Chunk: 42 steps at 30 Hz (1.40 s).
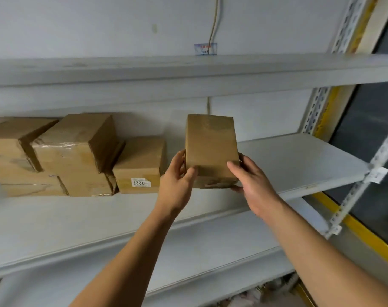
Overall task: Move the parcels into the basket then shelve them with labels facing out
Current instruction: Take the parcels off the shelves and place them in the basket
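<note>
You've got a plain brown cardboard parcel [210,149] held up in both hands over the middle shelf [299,160], just right of the parcels already sitting there. Whether its bottom edge is touching the shelf or just above it is hard to say from this angle. It's a small box, taller than it is wide the way you're holding it, wrapped in clear tape that catches the light near the top edge. The face toward you is bare cardboard; there's something pale low down on the bottom edge, too blurry to read.

Your left hand [177,180] grips its lower left side, thumb across the front, fingers wrapped round the side. Your right hand [252,180] clamps the lower right corner the same way, thumb on the front face.

To the left, a labelled parcel [142,165] sits on the shelf with a white sticker [141,182] facing out, reading 0227 upside down. Past that, a pile of stacked boxes [62,156], taped and a bit crumpled, leaning every which way. An upper shelf [188,69] runs overhead, with a cable [214,25] hanging down the wall behind.
</note>
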Tool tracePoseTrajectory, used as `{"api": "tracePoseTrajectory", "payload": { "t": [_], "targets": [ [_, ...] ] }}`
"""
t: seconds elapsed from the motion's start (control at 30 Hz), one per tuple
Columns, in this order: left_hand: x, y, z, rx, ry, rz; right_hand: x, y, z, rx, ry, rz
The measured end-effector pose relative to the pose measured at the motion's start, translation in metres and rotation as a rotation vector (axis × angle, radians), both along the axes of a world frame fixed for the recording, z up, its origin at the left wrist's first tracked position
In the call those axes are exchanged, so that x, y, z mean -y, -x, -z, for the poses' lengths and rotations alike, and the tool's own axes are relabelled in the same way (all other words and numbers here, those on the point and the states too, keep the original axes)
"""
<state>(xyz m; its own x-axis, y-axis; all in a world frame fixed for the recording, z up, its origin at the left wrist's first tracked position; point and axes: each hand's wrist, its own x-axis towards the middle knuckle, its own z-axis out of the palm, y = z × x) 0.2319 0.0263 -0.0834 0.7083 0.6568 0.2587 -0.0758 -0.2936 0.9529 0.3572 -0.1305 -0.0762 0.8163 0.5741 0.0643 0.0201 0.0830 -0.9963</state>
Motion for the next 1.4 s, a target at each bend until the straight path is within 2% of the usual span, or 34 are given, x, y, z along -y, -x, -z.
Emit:
{"api": "tracePoseTrajectory", "payload": {
  "t": [0.27,0.53,0.8,1.07,1.27,1.4],
  "targets": [
    [0.086,-0.011,0.025,-0.029,0.066,0.312,0.118,0.034,0.03,0.032,0.027,0.257],
    [0.218,-0.047,0.037,-0.066,0.024,0.632,0.265,0.051,0.051,-0.06,0.059,0.593],
    [0.395,-0.083,0.084,-0.23,0.0,0.85,0.438,0.079,0.092,-0.078,0.063,0.825],
    [0.581,-0.083,0.152,-0.449,-0.05,1.065,0.623,0.121,0.169,-0.212,0.02,1.019],
    [0.68,-0.07,0.209,-0.599,-0.056,1.183,0.705,0.161,0.222,-0.319,0.033,1.142],
    [0.708,-0.07,0.248,-0.731,-0.095,1.201,0.725,0.173,0.255,-0.397,0.066,1.189]
  ]
}}
